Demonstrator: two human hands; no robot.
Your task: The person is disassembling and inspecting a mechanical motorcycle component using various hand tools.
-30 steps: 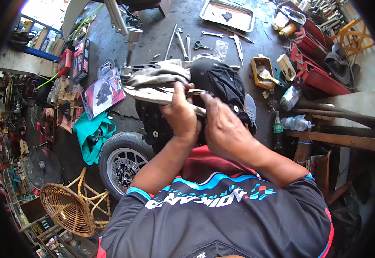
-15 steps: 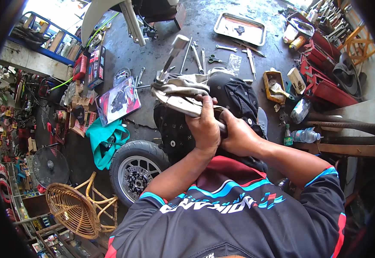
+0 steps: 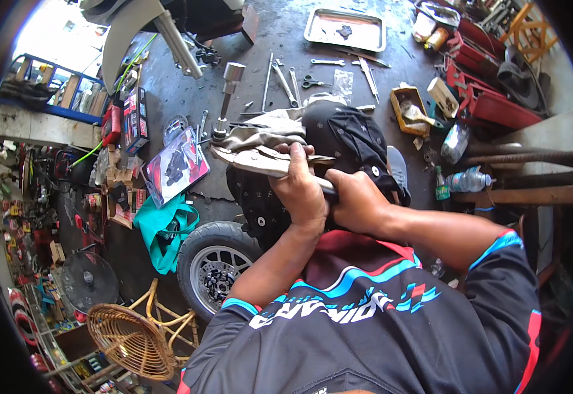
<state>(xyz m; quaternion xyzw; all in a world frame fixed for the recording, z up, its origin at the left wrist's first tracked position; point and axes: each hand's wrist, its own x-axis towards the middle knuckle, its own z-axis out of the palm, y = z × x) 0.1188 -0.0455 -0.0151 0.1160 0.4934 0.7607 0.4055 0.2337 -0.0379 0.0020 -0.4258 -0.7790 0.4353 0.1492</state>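
Observation:
Both my hands are closed around what look like silver locking pliers (image 3: pixel 255 157), held above my lap. My left hand (image 3: pixel 301 194) wraps the pliers' body with its thumb on top. Around the handle end, close beside it, is my right hand (image 3: pixel 358 199). At the jaw end stands a metal rod with a thicker cylindrical top (image 3: pixel 232 73), nearly upright. A crumpled grey cloth (image 3: pixel 276 127) lies along the pliers, next to the rod's foot. How the jaws grip the rod is partly hidden.
Wrenches (image 3: pixel 285 84), scissors (image 3: pixel 314 81) and a metal tray (image 3: pixel 347 47) lie on the floor ahead. To the left are a wheel (image 3: pixel 198 246), a teal bag (image 3: pixel 147 223) and a rattan stool (image 3: pixel 132 338). Bottles (image 3: pixel 467 180) and red toolboxes (image 3: pixel 490 98) stand right.
The rod in the pliers has come more upright, and the pliers and both hands sit slightly further left in the view. The grip of both hands looks much the same.

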